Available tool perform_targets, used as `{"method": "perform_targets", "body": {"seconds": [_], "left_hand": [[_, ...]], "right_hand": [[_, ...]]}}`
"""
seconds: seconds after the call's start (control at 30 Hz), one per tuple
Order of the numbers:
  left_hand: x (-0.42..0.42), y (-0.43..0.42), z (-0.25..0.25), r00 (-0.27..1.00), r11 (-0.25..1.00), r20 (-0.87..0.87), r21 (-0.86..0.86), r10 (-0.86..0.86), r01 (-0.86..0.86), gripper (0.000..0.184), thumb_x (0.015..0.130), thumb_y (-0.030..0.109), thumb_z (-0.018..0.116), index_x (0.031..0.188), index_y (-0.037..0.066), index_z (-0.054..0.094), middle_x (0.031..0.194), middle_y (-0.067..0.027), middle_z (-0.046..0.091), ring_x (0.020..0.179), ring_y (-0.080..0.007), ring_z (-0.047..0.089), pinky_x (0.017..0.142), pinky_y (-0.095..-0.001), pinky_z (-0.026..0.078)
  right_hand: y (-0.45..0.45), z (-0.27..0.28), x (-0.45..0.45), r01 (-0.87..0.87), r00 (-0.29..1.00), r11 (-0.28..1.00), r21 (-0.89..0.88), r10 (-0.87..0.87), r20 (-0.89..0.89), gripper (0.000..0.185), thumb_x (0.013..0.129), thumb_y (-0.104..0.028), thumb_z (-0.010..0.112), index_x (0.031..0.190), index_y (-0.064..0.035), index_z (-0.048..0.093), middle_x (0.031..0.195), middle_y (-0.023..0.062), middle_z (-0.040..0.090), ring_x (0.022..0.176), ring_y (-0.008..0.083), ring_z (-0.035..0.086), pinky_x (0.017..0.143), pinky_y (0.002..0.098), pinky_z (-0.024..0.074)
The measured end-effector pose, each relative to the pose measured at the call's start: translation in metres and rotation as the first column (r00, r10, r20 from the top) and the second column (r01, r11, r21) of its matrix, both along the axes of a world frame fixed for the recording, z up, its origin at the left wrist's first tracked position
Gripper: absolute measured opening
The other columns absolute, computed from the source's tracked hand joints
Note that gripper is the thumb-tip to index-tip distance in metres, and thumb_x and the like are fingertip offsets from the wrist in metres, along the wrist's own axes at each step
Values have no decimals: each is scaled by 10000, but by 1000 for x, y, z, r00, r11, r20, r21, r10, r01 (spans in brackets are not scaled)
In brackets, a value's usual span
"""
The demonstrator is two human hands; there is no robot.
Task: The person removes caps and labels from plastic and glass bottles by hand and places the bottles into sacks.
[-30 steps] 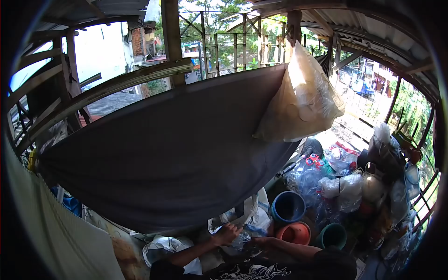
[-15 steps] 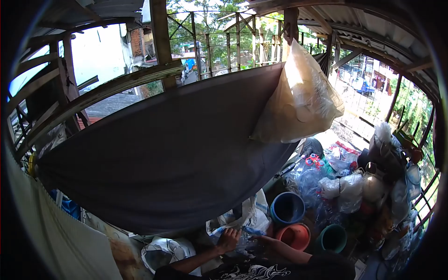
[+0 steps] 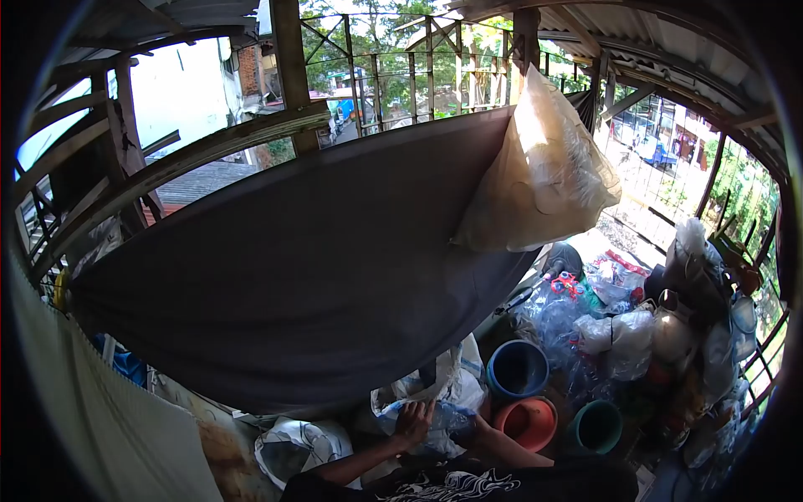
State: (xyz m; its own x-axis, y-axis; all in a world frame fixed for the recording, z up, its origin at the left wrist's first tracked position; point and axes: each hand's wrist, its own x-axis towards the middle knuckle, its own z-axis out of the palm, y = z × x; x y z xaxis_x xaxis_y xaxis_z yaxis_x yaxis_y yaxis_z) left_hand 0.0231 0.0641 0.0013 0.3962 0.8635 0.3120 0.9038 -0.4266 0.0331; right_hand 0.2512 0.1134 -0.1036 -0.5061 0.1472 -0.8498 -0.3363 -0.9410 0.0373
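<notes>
A clear, bluish plastic bottle (image 3: 450, 421) lies sideways between my two hands, low in the view. My left hand (image 3: 412, 424) has its fingers bent over the bottle's left end. At the other end, my right hand (image 3: 480, 432) is closed round the bottle, with most of its fingers hidden. Just beyond the hands stands a white woven sack (image 3: 462, 385), its mouth partly open. To the left, a second white sack (image 3: 335, 437) is open at the top with a dark inside.
A blue bucket (image 3: 519, 368), a red bucket (image 3: 527, 425) and a green bucket (image 3: 595, 428) stand at my right. Bagged clear plastic (image 3: 623, 343) is piled beyond. A dark cloth (image 3: 293, 276) hangs ahead, beside a full hanging plastic bag (image 3: 539, 184).
My right hand has risen slightly and turned, and more of the bottle shows between the hands. My left hand stays near the same place. The view has shifted slightly.
</notes>
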Motion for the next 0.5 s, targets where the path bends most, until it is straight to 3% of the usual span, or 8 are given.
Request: {"method": "perform_targets", "body": {"seconds": [0.03,0.07,0.1,0.13,0.2,0.27,0.43,0.5], "left_hand": [[0,-1,-8,1000,998,-29,-58,4,-6,549,749,151,553,1280,22,499,959,-142,576,897,-296,562,778,-421,430],[2,-1,-14,998,994,-59,-111,5,-11,537,736,163,565,1251,21,517,965,-151,583,901,-310,571,780,-425,435],[6,-4,-19,998,994,-58,-106,3,-9,537,736,163,565,1251,21,517,965,-151,583,901,-310,571,780,-425,435],[12,-9,-22,997,973,-60,-224,45,-58,535,716,189,583,1221,22,526,989,-162,588,928,-326,579,796,-429,441],[18,-14,-23,993,937,-72,-334,89,-108,534,695,215,601,1190,23,535,1013,-173,594,955,-341,586,813,-432,446],[26,-20,-18,979,881,104,-461,176,-109,508,642,213,628,1076,-49,582,921,-242,642,858,-403,642,779,-471,498],[31,-13,23,937,712,165,-693,309,-113,470,593,298,678,926,-32,641,871,-245,656,857,-388,652,780,-459,517],[28,-15,23,932,678,168,-728,322,-103,482,575,323,693,901,-29,652,865,-242,661,861,-380,654,781,-448,521]], "right_hand": [[3,8,-5,44,978,996,79,-59,199,325,920,-197,530,1232,-106,534,1139,152,583,987,266,579,922,400,462],[8,44,-5,-166,923,981,104,117,367,345,907,-155,547,1250,-192,554,1104,147,592,956,265,605,878,369,494],[4,50,0,-164,923,980,110,113,368,345,907,-155,547,1250,-192,554,1104,147,592,956,265,605,878,369,494],[3,52,7,-447,808,802,397,171,564,376,887,-182,581,1262,-201,556,1109,145,592,917,263,616,838,360,505],[8,53,9,-693,665,466,550,119,737,411,867,-210,615,1274,-209,558,1115,143,591,878,262,628,798,352,515],[16,50,10,-709,622,428,561,4,783,418,819,-281,663,1207,-133,614,1051,148,629,793,245,630,723,354,511],[17,118,-5,-621,662,400,674,-193,724,371,799,-358,653,859,3,712,711,126,668,671,186,614,652,354,480],[24,119,-7,-747,611,144,649,-235,756,410,810,-397,630,839,6,701,671,106,649,604,199,597,596,366,465]]}}
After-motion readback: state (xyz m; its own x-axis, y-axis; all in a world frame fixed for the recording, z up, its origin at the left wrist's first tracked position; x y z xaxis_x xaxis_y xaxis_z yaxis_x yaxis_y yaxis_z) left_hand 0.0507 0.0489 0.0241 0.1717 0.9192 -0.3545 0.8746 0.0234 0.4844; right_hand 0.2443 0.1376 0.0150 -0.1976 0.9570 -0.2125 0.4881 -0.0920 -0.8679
